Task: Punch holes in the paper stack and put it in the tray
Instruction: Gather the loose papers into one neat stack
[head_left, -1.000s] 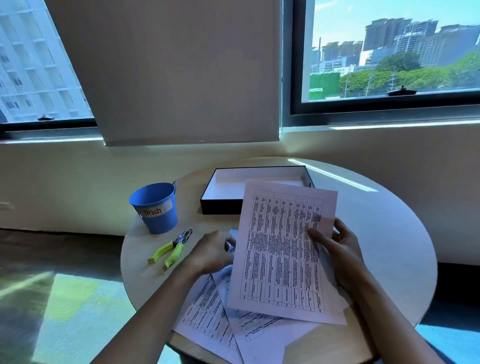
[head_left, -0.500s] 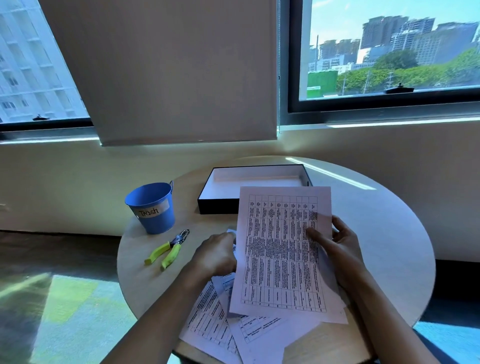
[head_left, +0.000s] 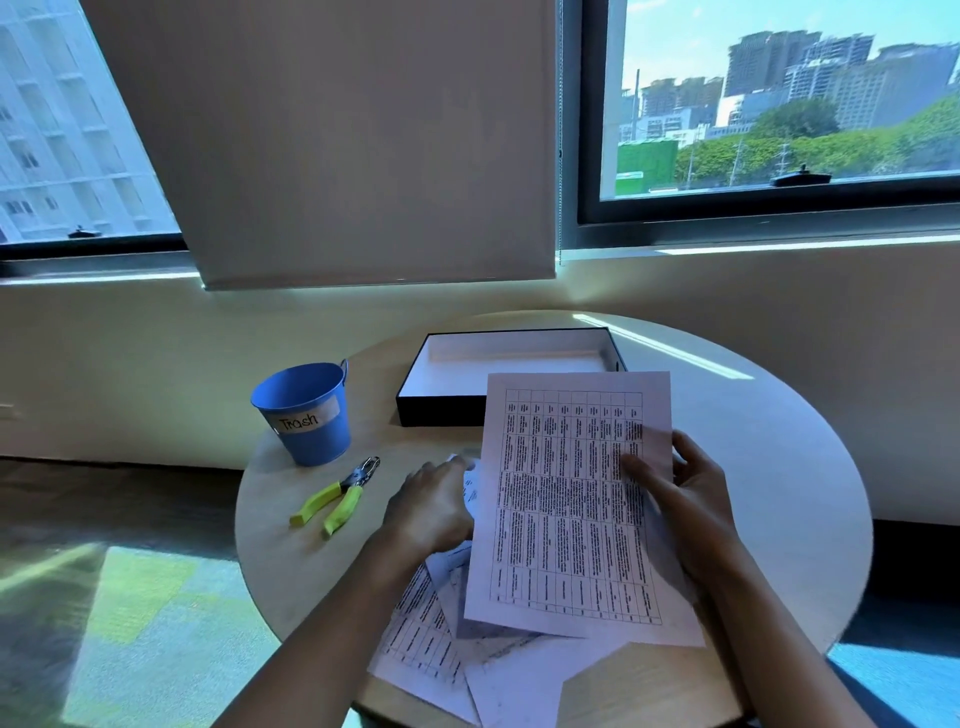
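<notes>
right now the right hand (head_left: 691, 499) pinches the top sheet (head_left: 571, 499) along its right edge, thumb lying flat across the printed table and the other fingers curled behind the paper. the left hand (head_left: 434, 506) is at that sheet's left edge, knuckles up, fingers bent down among the paper; its fingertips are hidden behind the sheet, so i cannot tell whether they grip it or only press on the pages beneath.

under the raised sheet the rest of the loose sheets (head_left: 447, 639) lie fanned at different angles on the near part of the round table (head_left: 769, 467), some corners hanging past the near rim. they are not squared into a stack yet.

to the left, the hole punch (head_left: 337, 493) with yellow-green handles lies on the table, apart from both hands, near the blue bucket (head_left: 304, 410) labelled "trash". beyond the papers the black tray (head_left: 441, 410) sits open with a white inside, and nothing shows in it; the top sheet's upper edge overlaps its front wall in this view.

judging by this, the task is at its start: the pages look as if they are being gathered. no holes are visible on any sheet, though small ones would be hard to see. aligning, punching and placing in the tray all seem left to do.
</notes>
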